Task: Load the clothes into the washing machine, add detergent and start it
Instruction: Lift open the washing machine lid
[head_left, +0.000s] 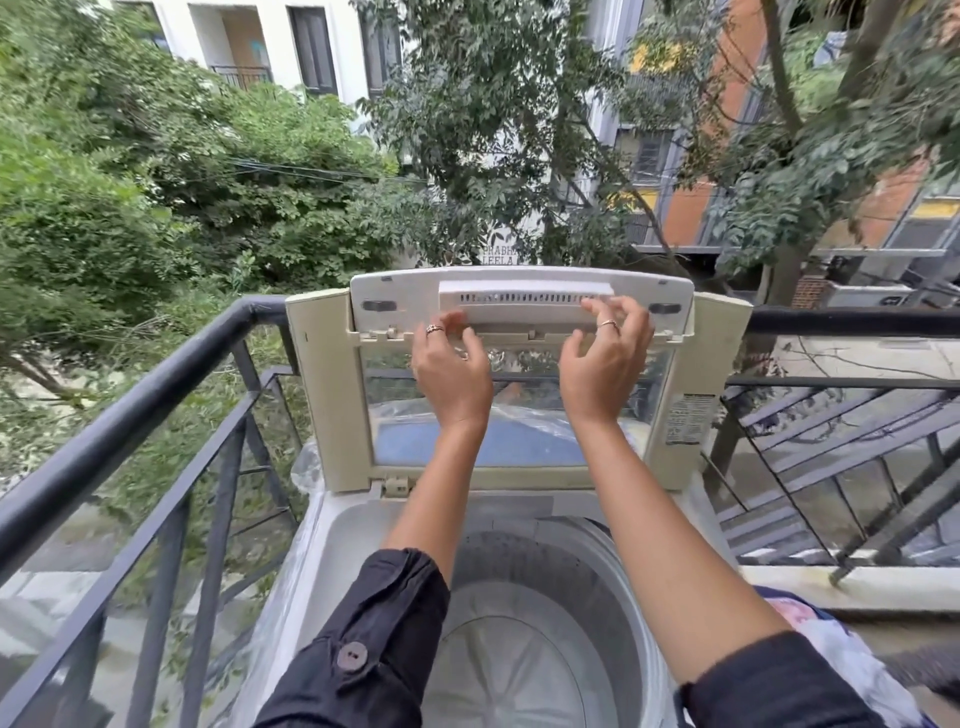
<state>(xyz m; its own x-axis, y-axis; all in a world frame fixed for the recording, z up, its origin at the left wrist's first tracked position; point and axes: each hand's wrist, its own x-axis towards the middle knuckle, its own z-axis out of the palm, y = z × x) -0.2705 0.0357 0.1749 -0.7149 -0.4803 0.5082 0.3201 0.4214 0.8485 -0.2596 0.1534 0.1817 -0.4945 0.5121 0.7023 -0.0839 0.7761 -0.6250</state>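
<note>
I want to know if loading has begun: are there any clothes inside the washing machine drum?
No, the drum looks empty, with its bare bottom showing under the raised lid.

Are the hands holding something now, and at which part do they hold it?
Both the left hand and the right hand touch the raised lid at its folded top section; fingers look spread, so a firm grip cannot be told.

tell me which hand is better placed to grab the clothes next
Right. The clothes lie at the lower right beside the right forearm, while the left hand is across the open drum. Both hands are up at the raised lid.
</note>
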